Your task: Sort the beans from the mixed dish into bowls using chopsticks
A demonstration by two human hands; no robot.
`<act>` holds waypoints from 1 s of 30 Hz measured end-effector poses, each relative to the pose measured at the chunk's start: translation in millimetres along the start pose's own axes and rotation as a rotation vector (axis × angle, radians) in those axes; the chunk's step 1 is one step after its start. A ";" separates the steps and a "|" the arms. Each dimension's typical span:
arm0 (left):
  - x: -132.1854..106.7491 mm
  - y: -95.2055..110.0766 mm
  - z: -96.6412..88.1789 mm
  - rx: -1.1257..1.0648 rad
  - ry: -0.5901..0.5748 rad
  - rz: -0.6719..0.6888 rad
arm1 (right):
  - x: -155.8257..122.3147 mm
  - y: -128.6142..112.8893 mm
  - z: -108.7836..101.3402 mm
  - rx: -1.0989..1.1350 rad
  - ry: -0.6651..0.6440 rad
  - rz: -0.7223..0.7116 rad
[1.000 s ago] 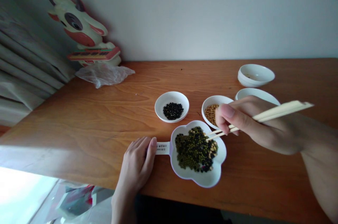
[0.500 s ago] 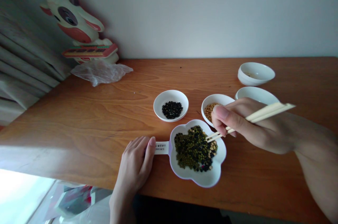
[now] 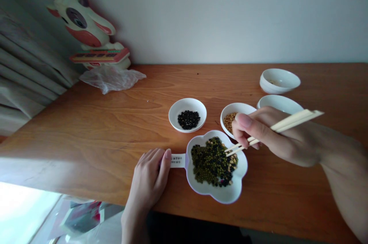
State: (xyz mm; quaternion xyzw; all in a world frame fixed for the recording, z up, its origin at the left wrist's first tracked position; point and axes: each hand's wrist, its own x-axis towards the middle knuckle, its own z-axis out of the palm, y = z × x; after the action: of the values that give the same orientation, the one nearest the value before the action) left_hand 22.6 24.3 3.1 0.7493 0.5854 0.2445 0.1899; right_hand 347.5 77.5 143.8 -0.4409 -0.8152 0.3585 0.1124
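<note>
My left hand (image 3: 151, 175) is closed round the labelled handle of a flower-shaped white dish (image 3: 230, 196) with a lilac rim. Mixed beans (image 3: 211, 163), green, black and pale yellow, cover much of the dish's floor. Between the fingers of my right hand (image 3: 267, 136) is a pair of chopsticks (image 3: 296, 120), their tips touching the beans at the dish's right side. Behind the dish stands a small white bowl (image 3: 174, 121) of black beans (image 3: 189, 120). My right hand partly hides another white bowl (image 3: 244, 107) holding yellow beans (image 3: 229, 122).
Two more white bowls stand at the right: a far bowl (image 3: 280, 79) with a little something inside, and a nearer bowl (image 3: 280, 102) partly behind my right hand. A cow-shaped toy keyboard (image 3: 94, 41) and a crumpled plastic bag (image 3: 112, 79) sit at the back left of the wooden table (image 3: 115, 129).
The whole view has shifted slightly, so everything appears a little further right. Both hands keep their grips, and the chopstick tips stay at nearly the same place among the beans.
</note>
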 end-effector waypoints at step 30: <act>-1.4 -0.4 -0.4 -0.001 0.002 0.000 | -1.3 9.3 2.1 0.065 0.054 -0.068</act>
State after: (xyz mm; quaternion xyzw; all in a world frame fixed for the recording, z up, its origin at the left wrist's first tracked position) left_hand 21.7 23.1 3.0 0.7490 0.5854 0.2453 0.1899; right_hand 353.1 78.7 136.1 -0.4187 -0.8141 0.3689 0.1607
